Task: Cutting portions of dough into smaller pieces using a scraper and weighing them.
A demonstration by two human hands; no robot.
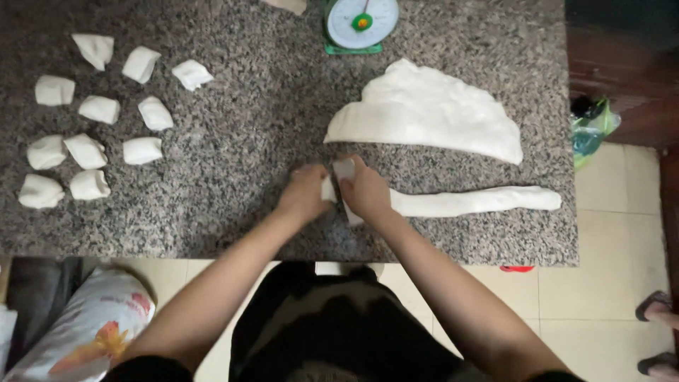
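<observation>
On the speckled granite counter (240,177) a long white dough strip (474,201) lies across the front right. My right hand (366,189) presses a pale flat scraper (344,172) down at the strip's left end. My left hand (304,194) closes on a small dough piece (328,189) just left of the scraper. Behind the hands sits a large mound of white dough (431,113).
Several cut dough pieces (99,110) are spread at the counter's left. A green kitchen scale (359,22) stands at the back edge. A printed sack (85,329) rests on the tiled floor at lower left, a green bag (590,131) at right, another person's sandalled feet (658,332) at lower right.
</observation>
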